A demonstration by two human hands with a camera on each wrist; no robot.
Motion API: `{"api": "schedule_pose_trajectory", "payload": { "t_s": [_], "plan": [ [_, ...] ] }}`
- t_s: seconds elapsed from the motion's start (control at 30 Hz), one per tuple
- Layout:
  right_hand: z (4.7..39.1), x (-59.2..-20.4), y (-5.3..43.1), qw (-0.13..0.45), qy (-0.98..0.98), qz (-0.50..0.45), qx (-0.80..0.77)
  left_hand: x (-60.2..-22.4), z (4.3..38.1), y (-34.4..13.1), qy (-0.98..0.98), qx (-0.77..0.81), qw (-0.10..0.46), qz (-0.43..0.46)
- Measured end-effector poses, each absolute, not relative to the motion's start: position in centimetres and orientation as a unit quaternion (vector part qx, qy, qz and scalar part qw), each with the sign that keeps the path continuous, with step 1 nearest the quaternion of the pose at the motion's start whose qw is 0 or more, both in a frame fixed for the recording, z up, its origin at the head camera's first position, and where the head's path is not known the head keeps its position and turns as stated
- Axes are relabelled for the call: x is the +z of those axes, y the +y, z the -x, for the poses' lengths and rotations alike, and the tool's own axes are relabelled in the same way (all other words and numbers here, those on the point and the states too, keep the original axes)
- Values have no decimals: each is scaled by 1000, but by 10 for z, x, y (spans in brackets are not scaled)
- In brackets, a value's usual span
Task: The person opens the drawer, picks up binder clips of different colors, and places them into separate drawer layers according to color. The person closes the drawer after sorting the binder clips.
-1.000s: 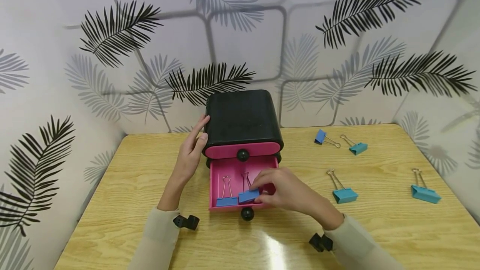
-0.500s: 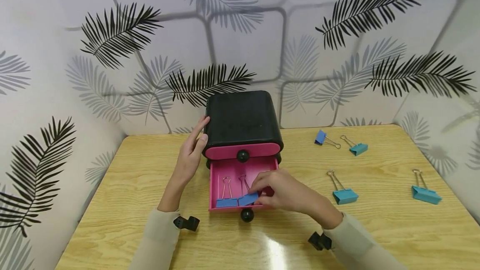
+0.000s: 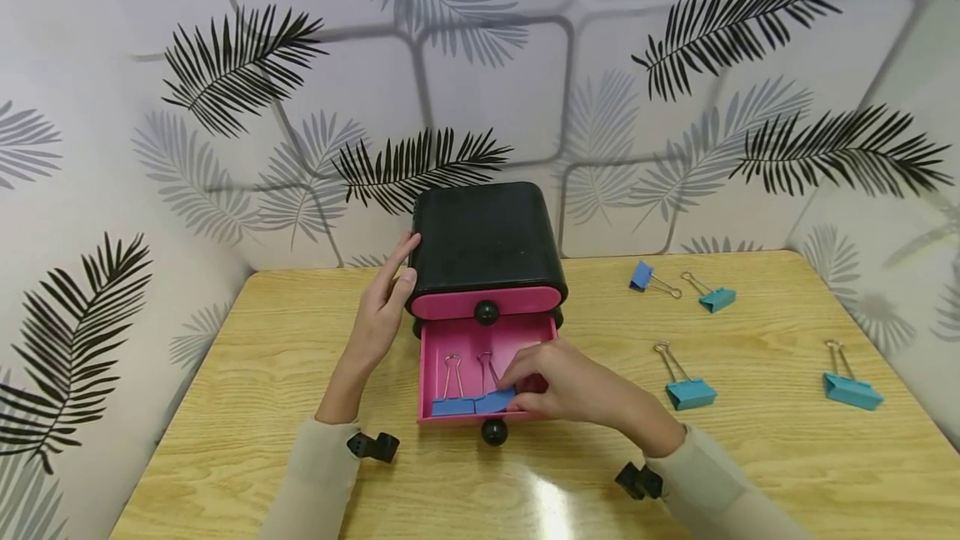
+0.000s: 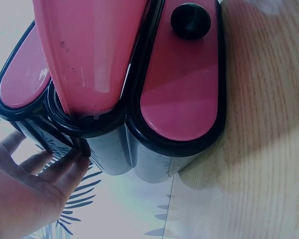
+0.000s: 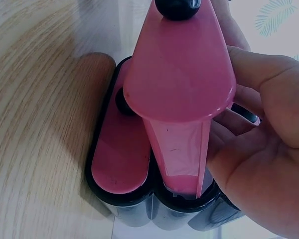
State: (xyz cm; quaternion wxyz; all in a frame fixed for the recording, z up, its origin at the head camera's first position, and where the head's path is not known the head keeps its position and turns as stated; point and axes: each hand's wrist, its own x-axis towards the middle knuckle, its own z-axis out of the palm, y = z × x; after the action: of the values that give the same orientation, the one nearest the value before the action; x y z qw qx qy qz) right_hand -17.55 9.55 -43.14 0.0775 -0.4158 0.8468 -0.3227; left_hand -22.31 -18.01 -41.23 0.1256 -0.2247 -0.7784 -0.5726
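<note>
A black cabinet (image 3: 487, 232) with pink drawers stands near the wall, its middle drawer (image 3: 429, 373) pulled out. In that drawer, a blue binder clip (image 3: 453, 407) lies at the front left, metal handles pointing back. Right beside it is a second blue binder clip (image 3: 492, 402), which my right hand (image 3: 562, 377) pinches between thumb and fingers. The drawer front hides the clips in the right wrist view. My left hand (image 3: 381, 307) rests against the cabinet's left side with extended fingers; the left wrist view shows the fingertips (image 4: 79, 160) on the black casing.
On the wooden table (image 3: 247, 407), to the right, lie another blue binder clip (image 3: 641, 275) and three teal binder clips: one at the back (image 3: 717, 298), one nearer (image 3: 691, 393) and one far right (image 3: 852, 390). A patterned wall (image 3: 487, 90) closes off the back.
The pinched blue clip has turned slightly and shifted a little left and toward the drawer front, up against the other clip. The left hand has stayed still.
</note>
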Motion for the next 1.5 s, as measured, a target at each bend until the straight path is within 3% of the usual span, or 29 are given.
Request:
{"api": "schedule_pose_trajectory", "payload": {
  "t_s": [0.37, 0.73, 1.03, 1.5],
  "plan": [
    [175, -429, 96, 113, 834, 421, -338, -411, 223, -179, -778, -573, 127, 224],
    [169, -425, 105, 109, 840, 375, -378, -412, 224, -180, -781, -567, 126, 229],
    [163, -428, 119, 35, 824, 372, -426, -413, 223, -179, -781, -568, 127, 226],
    [159, -433, 144, -11, 812, 346, -470, -410, 223, -179, -788, -561, 122, 223]
  ]
}}
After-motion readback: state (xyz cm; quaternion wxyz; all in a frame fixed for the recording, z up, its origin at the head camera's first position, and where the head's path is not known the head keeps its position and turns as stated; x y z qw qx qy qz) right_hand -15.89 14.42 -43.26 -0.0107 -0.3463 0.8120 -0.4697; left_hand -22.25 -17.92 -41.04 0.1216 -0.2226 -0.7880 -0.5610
